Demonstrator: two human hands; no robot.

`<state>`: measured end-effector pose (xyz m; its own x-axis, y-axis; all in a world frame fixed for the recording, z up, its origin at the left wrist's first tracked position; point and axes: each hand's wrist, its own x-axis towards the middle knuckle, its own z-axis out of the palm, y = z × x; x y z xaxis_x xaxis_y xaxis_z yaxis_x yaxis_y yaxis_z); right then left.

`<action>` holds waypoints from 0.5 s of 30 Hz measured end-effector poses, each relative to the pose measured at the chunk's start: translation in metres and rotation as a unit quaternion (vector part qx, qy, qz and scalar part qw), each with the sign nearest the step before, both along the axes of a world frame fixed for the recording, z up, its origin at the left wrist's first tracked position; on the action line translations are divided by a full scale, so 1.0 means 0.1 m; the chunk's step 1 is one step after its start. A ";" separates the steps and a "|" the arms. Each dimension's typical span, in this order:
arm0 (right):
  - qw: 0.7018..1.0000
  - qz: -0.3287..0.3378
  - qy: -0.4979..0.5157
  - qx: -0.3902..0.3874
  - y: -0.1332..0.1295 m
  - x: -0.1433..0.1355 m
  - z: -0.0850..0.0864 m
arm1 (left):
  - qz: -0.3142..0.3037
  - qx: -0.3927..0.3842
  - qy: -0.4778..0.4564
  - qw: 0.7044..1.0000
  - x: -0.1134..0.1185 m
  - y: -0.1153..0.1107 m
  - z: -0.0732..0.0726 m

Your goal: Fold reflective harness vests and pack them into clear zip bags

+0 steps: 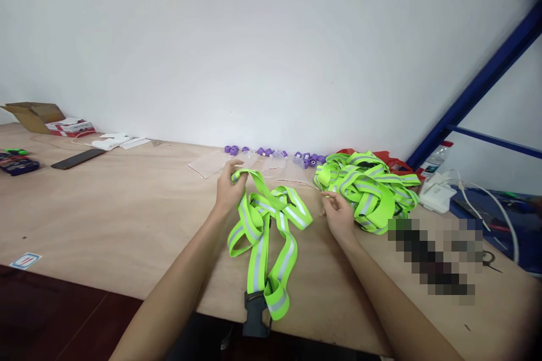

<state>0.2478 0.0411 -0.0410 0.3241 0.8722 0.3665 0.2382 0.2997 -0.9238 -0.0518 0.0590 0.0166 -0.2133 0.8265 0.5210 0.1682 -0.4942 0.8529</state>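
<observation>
A bright lime-green reflective strap (258, 256) with a silver stripe lies in loose loops on the wooden table. My left hand (231, 183) has its fingers closed on an upper loop, raising it slightly. The strap's black plastic buckle (256, 315) hangs at the table's front edge. To the right, my right hand (339, 215) has thumb and forefinger pinched together beside a heap of similar green straps (372, 192). A speck of green shows at those fingertips, but I cannot make out what they hold.
Purple rolls (312, 161) and clear plastic bags (292, 171) lie along the wall. A white power strip (438, 194) with cables and a bottle (436, 159) stand right, near a blue metal frame (478, 84). Far left are an open carton (31, 118) and a dark flat bar (78, 158).
</observation>
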 end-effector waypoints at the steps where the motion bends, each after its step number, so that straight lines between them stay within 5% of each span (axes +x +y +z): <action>1: 1.000 -0.003 -0.001 0.006 -0.01 0.01 0.02 | -0.011 -0.008 -0.037 0.999 -0.01 0.01 0.02; 6: 0.993 0.099 -0.070 -0.015 -0.17 -0.07 0.13 | -0.082 -0.099 -0.131 0.983 0.04 0.03 0.01; 11: 0.937 0.256 -0.231 -0.062 -0.33 -0.28 0.16 | -0.128 -0.109 -0.157 0.973 0.14 -0.01 -0.01; 15: 0.914 0.252 -0.314 -0.039 -0.32 -0.32 0.11 | -0.140 -0.091 -0.183 0.969 0.14 0.00 -0.02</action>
